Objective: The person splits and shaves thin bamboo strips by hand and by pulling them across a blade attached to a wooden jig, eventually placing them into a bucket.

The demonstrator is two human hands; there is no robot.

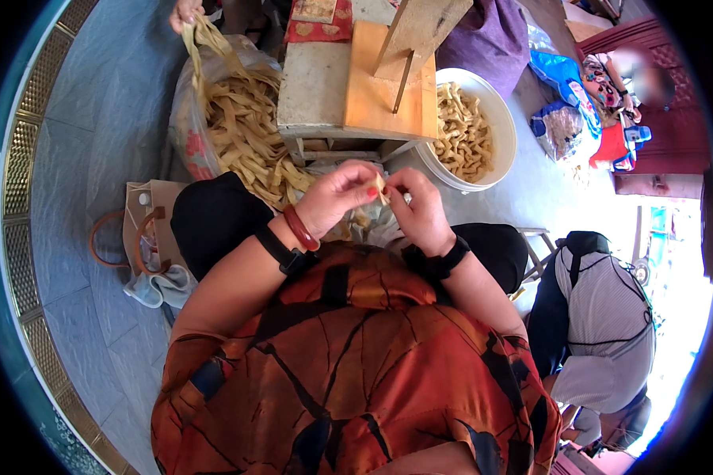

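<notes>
Both my hands meet in front of my lap, fingertips pinched on a short pale-yellow strip (381, 190) that looks like tofu skin. My left hand (337, 196), with red nails and a red bangle at the wrist, is closed on one side of it. From the other side my right hand (422, 207) grips it, thumb and fingers together. Long flat strips of the same kind (242, 131) fill a clear plastic bag ahead on the left. Small knotted pieces (461, 131) lie in a white bucket (501, 134) to the right.
A worn bench (313, 87) with an orange board (364, 103) and an upright wooden piece (412, 39) stands ahead. Another person's hand (185, 13) holds strips over the bag. A beige handbag (154, 206) is at left; a person in a striped top (606, 309) bends at right.
</notes>
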